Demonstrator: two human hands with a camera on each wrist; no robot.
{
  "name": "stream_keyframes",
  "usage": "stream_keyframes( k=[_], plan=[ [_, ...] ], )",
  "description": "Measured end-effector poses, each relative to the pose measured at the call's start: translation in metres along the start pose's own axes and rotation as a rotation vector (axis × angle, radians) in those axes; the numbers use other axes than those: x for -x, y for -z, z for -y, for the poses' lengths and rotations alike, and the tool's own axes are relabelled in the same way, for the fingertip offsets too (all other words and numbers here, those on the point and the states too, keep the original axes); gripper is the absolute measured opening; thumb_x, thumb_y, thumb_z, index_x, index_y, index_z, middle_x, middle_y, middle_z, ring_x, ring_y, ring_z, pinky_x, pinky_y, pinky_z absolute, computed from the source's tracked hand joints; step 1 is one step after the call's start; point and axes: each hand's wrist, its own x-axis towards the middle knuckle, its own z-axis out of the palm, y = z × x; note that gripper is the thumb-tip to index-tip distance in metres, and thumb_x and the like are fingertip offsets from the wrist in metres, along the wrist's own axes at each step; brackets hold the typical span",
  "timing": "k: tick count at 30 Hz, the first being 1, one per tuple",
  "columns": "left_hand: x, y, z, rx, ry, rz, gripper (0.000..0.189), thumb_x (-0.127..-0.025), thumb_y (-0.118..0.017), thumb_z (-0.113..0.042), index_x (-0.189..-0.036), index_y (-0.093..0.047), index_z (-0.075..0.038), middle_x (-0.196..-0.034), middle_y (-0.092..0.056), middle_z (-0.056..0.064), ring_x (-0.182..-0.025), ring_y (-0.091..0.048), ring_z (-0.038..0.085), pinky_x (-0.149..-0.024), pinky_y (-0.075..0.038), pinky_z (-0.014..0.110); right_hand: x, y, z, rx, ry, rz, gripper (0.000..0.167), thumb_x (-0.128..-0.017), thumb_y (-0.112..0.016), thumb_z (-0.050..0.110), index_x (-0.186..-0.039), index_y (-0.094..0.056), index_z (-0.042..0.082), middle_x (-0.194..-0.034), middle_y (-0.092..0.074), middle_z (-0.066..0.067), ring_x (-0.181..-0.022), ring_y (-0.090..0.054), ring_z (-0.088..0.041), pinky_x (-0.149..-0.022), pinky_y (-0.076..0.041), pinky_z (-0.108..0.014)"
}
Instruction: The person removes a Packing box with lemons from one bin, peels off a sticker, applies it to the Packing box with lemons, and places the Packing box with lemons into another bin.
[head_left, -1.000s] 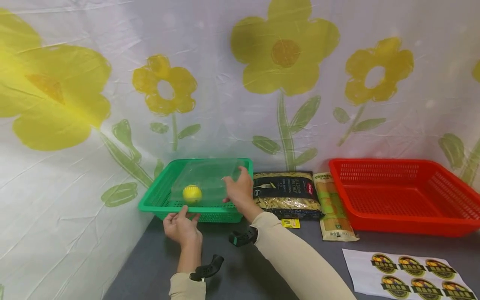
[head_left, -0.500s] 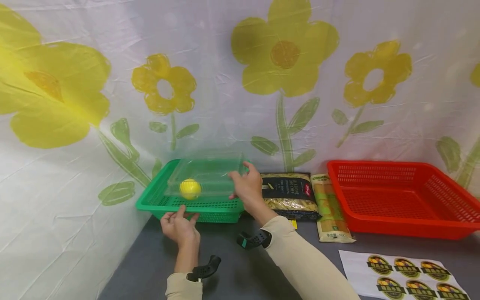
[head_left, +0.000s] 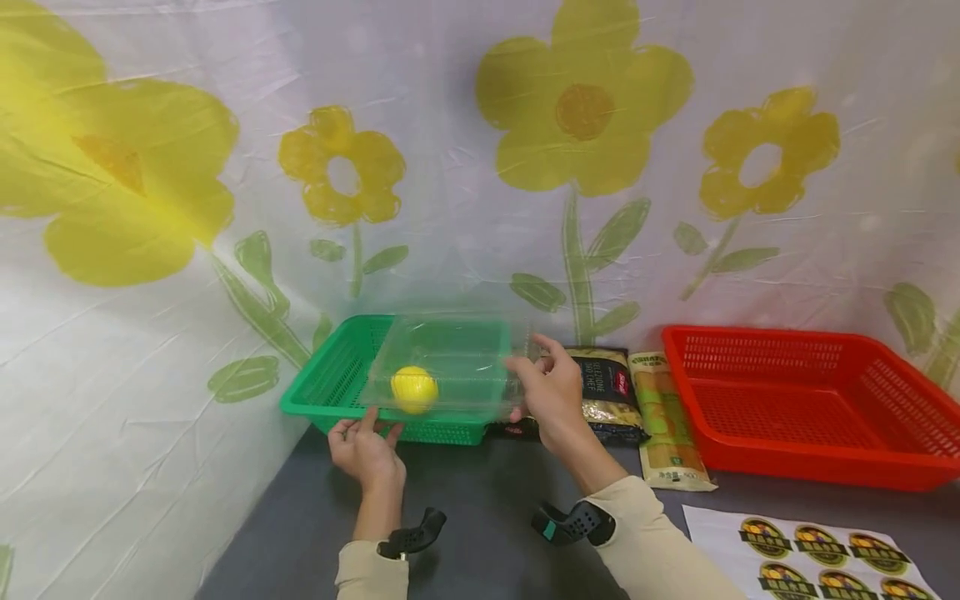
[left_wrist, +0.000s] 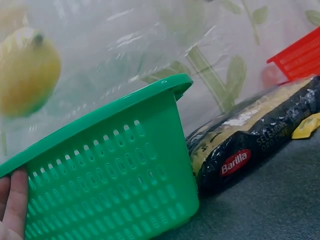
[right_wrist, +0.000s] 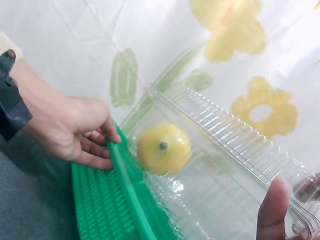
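Observation:
My right hand (head_left: 553, 390) grips the right end of a clear plastic clamshell box (head_left: 461, 354), thumb nearest me. Inside the box, towards its left end, is a round yellow fruit (head_left: 414, 390), perhaps a lemon; its dark stem spot shows in the right wrist view. The box hangs over the green plastic basket (head_left: 303, 406), overlapping its right edge. My left hand (head_left: 369, 454) pinches the basket's front rim, thumb on top and fingers below. In the left wrist view only some fingers (left_wrist: 18, 202) show under the rim.
Right of the green basket lie a black Barilla pasta bag (head_left: 611, 387) and a long green-orange packet (head_left: 666, 421). A small yellow sachet (left_wrist: 306, 126) is by the pasta. A red basket (head_left: 817, 465) stands farther right, with a sticker sheet (head_left: 720, 550) in front.
My right hand has raised the clear box with the fruit from low in the green basket and moved it to the right. My left hand stays at the basket rim.

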Motion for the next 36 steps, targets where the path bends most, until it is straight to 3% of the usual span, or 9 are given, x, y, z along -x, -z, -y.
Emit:
stream_keyframes(
  k=[6,11,18,30,36],
  plan=[
    [0.001,-0.001,0.000,0.036,0.002,-0.006,0.031,-0.095,-0.071,-0.008,-0.102,-0.041,-0.004,-0.087,-0.050,0.006,-0.068,-0.056,0.019,-0.055,-0.057,0.032,0.014,0.023,0.008,-0.037,-0.005,-0.012,0.056,-0.095,-0.066,0.014,-0.148,-0.048,0.018,-0.085,-0.039,-0.004,-0.039,-0.030,-0.012,-0.045,-0.055,-0.034],
    [0.003,0.000,0.001,0.023,0.020,0.000,0.030,-0.096,-0.069,-0.009,-0.103,-0.040,-0.006,-0.090,-0.047,0.006,-0.071,-0.055,0.020,-0.056,-0.056,0.033,0.028,0.042,0.014,-0.030,-0.008,-0.017,0.055,-0.096,-0.064,0.012,-0.148,-0.047,0.018,-0.089,-0.040,-0.005,-0.040,-0.031,-0.013,-0.047,-0.056,-0.035],
    [0.004,-0.002,0.001,0.016,0.020,0.014,0.030,-0.098,-0.068,-0.012,-0.104,-0.039,-0.007,-0.092,-0.046,0.006,-0.071,-0.054,0.019,-0.062,-0.057,0.035,0.046,0.065,0.019,-0.047,-0.019,-0.035,0.055,-0.096,-0.064,0.010,-0.148,-0.047,0.016,-0.095,-0.037,-0.006,-0.044,-0.031,-0.012,-0.042,-0.051,-0.028],
    [0.004,0.000,0.001,0.027,0.008,0.029,0.031,-0.098,-0.067,-0.012,-0.104,-0.037,-0.005,-0.092,-0.047,0.007,-0.072,-0.054,0.022,-0.061,-0.056,0.036,0.073,0.106,0.006,0.019,-0.091,-0.078,0.055,-0.098,-0.063,0.010,-0.149,-0.045,0.015,-0.100,-0.031,-0.006,-0.044,-0.034,-0.010,-0.040,-0.049,-0.026],
    [0.004,0.000,0.000,0.042,0.006,0.036,0.032,-0.098,-0.067,-0.012,-0.106,-0.036,-0.004,-0.093,-0.048,0.008,-0.071,-0.052,0.021,-0.059,-0.055,0.035,0.082,0.119,0.000,0.017,-0.104,-0.117,0.054,-0.097,-0.065,0.010,-0.147,-0.046,0.015,-0.097,-0.037,-0.005,-0.045,-0.035,-0.009,-0.038,-0.048,-0.027]
  ],
)
